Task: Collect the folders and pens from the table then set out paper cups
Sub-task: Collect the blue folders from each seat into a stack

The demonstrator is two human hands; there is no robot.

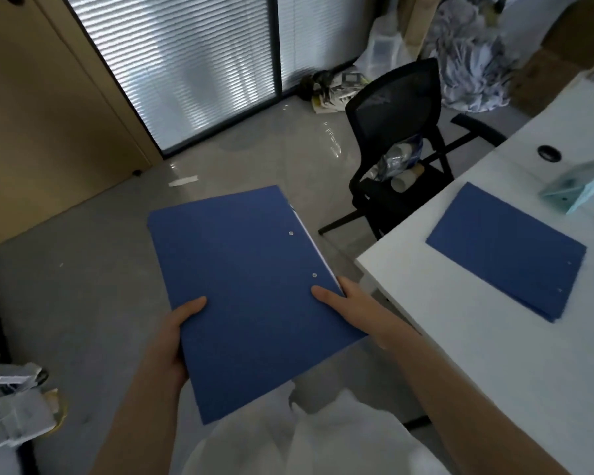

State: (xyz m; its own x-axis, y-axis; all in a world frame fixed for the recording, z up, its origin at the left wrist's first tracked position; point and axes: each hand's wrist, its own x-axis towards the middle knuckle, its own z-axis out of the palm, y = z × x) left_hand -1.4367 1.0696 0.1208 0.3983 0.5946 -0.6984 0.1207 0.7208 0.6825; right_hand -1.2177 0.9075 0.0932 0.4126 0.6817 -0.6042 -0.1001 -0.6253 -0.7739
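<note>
Blue and flat, the card folder (pixel 251 296) I hold sits clamped at its near corners by both my hands, left (pixel 172 337) and right (pixel 360 310), over the floor. The second flat blue folder (pixel 504 248) lies on the white counter (pixel 494 365) to my right, long axis running away rightward, nearer my right hand.

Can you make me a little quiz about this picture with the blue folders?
1. True or false: both hands grip the flat blue folder in the air.
2. What lies on the white table? A) red mug B) second flat blue folder C) laptop
3. Fill in: the black mesh office chair stands on the ____.

Key: 1 true, left hand and right hand; 2 B; 3 floor.
</note>
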